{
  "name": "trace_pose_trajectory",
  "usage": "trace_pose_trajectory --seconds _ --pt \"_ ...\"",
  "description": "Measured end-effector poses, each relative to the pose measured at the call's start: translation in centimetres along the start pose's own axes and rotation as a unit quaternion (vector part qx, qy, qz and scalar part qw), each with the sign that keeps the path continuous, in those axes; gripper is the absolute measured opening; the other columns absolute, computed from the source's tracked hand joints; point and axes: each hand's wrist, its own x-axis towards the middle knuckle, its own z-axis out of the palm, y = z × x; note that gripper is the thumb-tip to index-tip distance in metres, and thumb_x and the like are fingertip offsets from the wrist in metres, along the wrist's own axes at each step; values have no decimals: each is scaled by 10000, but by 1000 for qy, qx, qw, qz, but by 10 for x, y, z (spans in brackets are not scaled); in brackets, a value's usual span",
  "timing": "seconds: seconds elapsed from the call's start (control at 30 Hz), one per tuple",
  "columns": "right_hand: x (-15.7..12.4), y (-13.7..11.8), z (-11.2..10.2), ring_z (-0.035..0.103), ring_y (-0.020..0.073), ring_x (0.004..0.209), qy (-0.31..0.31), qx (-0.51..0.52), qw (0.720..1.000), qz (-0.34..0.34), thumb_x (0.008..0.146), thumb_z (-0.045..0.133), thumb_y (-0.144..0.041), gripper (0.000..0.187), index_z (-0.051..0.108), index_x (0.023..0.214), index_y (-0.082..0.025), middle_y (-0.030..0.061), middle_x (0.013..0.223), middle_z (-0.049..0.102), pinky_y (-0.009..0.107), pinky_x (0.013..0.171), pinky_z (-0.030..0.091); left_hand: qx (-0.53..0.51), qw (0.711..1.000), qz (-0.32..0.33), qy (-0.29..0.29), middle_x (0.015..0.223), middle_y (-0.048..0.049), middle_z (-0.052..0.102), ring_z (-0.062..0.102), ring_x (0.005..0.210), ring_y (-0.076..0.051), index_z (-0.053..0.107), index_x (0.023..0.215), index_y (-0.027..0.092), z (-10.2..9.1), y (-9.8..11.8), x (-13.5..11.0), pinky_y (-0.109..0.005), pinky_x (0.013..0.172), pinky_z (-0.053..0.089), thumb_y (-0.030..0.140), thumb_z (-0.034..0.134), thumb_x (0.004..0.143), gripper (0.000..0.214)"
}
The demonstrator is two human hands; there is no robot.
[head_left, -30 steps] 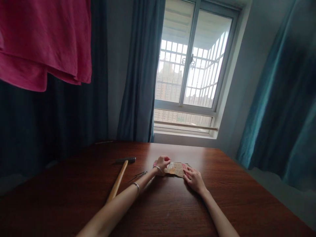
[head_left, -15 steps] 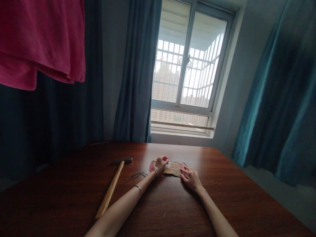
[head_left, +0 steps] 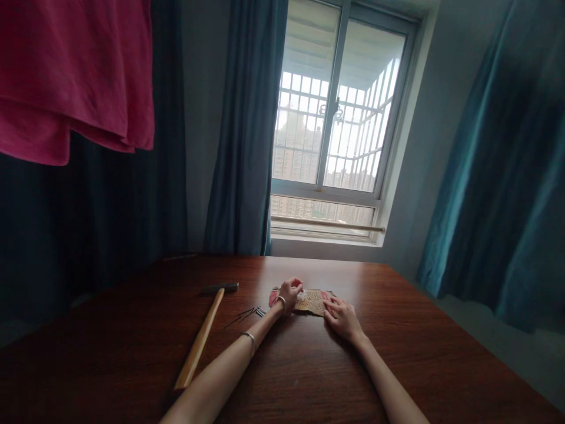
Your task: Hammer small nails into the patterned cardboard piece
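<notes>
Left forearm (head_left: 220,376): silvery bangle (head_left: 283,301) at wrist, silvery band (head_left: 251,336) farther up.

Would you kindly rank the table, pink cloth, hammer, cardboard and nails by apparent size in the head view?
1. Wood-grain table
2. Pink cloth
3. Hammer and cardboard, unranked: the hammer looks longer, but the left hand hides some cardboard.
4. Nails

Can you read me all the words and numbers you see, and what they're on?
There are none I can read.
The flat patterned piece has tiny marks, too small and blurred to tell if any are letters.
No readable writing shows on the hammer or pink cloth.
</notes>
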Motion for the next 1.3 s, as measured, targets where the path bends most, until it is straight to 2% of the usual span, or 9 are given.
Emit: trace_pose_trajectory --seconds 0.3,0.67,0.83,1.03,1.3 --pt "-1 -2 -2 455 225 1130 -5 -4 1000 -1 805 460 -405 360 600 1130 -337 21 1237 545 373 931 320 18 1000 13 -1 681 -19 666 614 682 -152 640 712 156 -2 8 -3 -247 660 466 294 501 708 195" --pt "-1 -5 -5 417 227 1195 -32 -20 999 9 819 444 -393 384 558 1182 -346 20 1314 492 402 957 293 63 998 -16 8 689 -20 669 616 713 -178 670 725 172 -7 20 -7 -250 629 456 301 558 671 179" --pt "-1 -4 -5 405 219 1217 -34 -16 999 6 824 433 -396 398 542 1203 -342 25 1325 484 400 970 283 56 998 14 9 736 -18 682 620 736 -156 675 737 176 -5 12 -4 -235 686 459 279 554 685 167" --pt "-1 -6 -7 397 211 1224 -34 -7 999 8 815 443 -385 396 547 1195 -342 16 1339 469 395 970 284 51 999 17 10 738 -17 685 622 732 -149 679 752 173 0 -1 2 -228 696 464 280 553 698 174" --pt "-1 -6 -6 389 219 1230 -36 -10 999 9 817 443 -387 391 547 1192 -349 20 1340 467 415 966 282 38 999 28 3 772 -21 695 630 761 -149 687 755 176 1 -5 3 -230 728 472 273 559 703 169"
